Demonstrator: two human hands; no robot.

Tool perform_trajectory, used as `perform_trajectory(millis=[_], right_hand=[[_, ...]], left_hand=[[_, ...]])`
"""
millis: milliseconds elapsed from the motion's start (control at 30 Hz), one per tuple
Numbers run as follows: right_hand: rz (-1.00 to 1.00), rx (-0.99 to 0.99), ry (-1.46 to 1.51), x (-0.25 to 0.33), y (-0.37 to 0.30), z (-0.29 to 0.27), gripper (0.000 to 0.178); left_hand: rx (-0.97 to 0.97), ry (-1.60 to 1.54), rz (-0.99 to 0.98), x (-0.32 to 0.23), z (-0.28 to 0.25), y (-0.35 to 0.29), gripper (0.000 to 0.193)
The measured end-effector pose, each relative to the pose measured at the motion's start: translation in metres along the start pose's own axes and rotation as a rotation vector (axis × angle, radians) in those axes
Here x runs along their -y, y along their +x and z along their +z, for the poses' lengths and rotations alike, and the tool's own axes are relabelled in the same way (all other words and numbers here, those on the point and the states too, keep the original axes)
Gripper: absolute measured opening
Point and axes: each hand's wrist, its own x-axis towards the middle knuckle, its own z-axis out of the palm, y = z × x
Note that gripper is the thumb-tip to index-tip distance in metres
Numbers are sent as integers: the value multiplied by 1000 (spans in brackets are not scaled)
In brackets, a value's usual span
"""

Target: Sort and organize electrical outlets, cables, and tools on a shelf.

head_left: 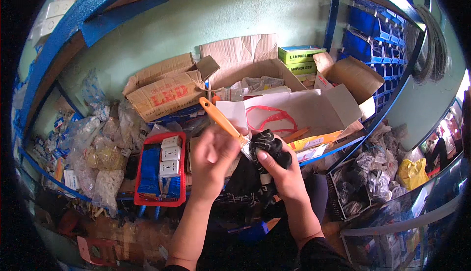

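A tool with an orange handle [222,119] slants across the middle of the view. Its handle end has a hole and points up and left; its lower metal part is partly covered, so I cannot tell if it is a brush or a scraper. My left hand [210,160] holds it near the base of the handle, thumb and fingers bent around it. Bunched black cloth [265,146] with pale markings is gripped in my right hand [286,175], thumb on top, pressed against the metal part. More of the cloth hangs below between my wrists.
A red tray [183,173] with white sockets and blue packets stands left. Behind are an open white box [314,109] with a red strap, a brown carton [164,92] and green boxes [301,56]. Plastic bags [105,148] crowd the left; blue bins [365,45] and a yellow bag [412,173] are right.
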Motion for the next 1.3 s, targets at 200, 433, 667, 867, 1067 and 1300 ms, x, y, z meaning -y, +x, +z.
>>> perform_trajectory(millis=[200, 433, 667, 867, 1067, 1300], right_hand=[[3, -37, 73, 3, 0, 0, 34], [159, -179, 398, 10, -5, 2, 49], [-125, -31, 135, 7, -10, 5, 68], [-638, -7, -755, -8, -8, 10, 84], [-451, 112, -634, -3, -9, 9, 71], [-519, -175, -625, -9, -6, -12, 52]], left_hand=[[-33, -76, 37, 9, -6, -10, 27], [-63, -199, 100, 12, -9, -9, 32], [-78, -179, 87, 21, -7, -16, 34], [-197, -106, 25, 13, 9, -19, 27], [-330, 21, 62, 10, -9, -19, 21], [-435, 229, 65, -29, -81, -8, 30]])
